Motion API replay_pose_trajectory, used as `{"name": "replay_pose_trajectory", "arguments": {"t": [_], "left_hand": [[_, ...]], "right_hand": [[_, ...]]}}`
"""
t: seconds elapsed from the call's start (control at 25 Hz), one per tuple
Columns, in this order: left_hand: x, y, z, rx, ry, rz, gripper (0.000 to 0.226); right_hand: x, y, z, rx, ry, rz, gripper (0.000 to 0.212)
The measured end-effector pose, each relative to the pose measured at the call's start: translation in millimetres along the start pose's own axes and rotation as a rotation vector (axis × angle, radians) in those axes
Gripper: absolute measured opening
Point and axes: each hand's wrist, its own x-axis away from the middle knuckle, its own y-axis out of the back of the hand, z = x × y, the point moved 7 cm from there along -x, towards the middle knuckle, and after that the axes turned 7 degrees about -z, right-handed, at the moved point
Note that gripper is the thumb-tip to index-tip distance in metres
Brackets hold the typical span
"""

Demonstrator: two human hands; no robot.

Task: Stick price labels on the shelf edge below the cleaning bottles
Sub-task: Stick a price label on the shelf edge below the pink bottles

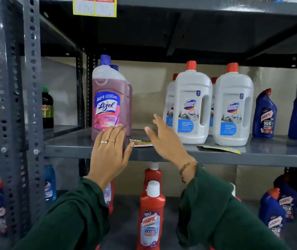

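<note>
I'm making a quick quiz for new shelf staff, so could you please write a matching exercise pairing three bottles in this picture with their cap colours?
Things:
1. Lizol bottle
2. Domex bottle
3. red Harpic bottle

Cap colours:
A. white
B. purple-blue
C. orange-red

Pairs: 1-B, 2-C, 3-A
</note>
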Motion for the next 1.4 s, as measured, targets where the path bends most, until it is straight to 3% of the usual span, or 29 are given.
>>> {"name": "replay_pose_trajectory", "arguments": {"t": [0.16, 0.32, 0.44, 0.64, 0.72, 0.8, 0.92, 1.04, 1.12, 1.24, 1.4], "left_hand": [[19.9, -12.9, 7.4, -0.035, 0.016, 0.064, 0.049], [18.9, -14.1, 10.4, -0.060, 0.003, 0.055, 0.045], [20.6, -17.3, 9.2, -0.078, 0.000, 0.075, 0.052], [22.6, -16.5, 8.3, -0.035, 0.030, 0.111, 0.051], [22.2, -14.1, 10.3, 0.070, 0.074, 0.106, 0.059], [19.4, -9.6, 14.5, 0.327, 0.186, 0.088, 0.063], [10.4, 6.0, 18.3, 0.612, 0.300, 0.021, 0.054], [5.9, 30.1, 20.5, 0.367, 0.136, -0.111, 0.026], [7.1, 34.8, 28.5, 0.235, 0.061, -0.129, 0.022], [9.8, 36.3, 44.8, 0.242, 0.083, -0.072, 0.027], [12.9, 31.5, 57.8, 0.193, 0.000, 0.057, 0.023]], "right_hand": [[-14.9, -37.2, -10.2, 0.206, -0.145, 0.245, 0.041], [-16.0, -51.6, -20.7, 0.319, -0.225, 0.427, 0.040], [-15.6, -46.1, -17.8, 0.273, -0.223, 0.320, 0.030], [-13.5, -24.6, -4.0, 0.165, -0.002, -0.055, 0.017], [-9.7, -14.6, -1.1, 0.015, 0.030, -0.159, 0.014], [-4.0, -4.1, 2.3, -0.190, 0.019, -0.223, 0.013], [10.5, 0.5, 25.6, -0.221, 0.141, -0.207, 0.016], [22.7, -5.2, 48.3, -0.133, 0.281, -0.205, 0.030], [28.4, -9.2, 53.1, -0.131, 0.296, -0.222, 0.024], [37.0, -22.0, 53.9, -0.093, 0.263, -0.186, 0.009], [42.6, -45.9, 58.5, -0.007, 0.181, -0.138, 0.009]]}}
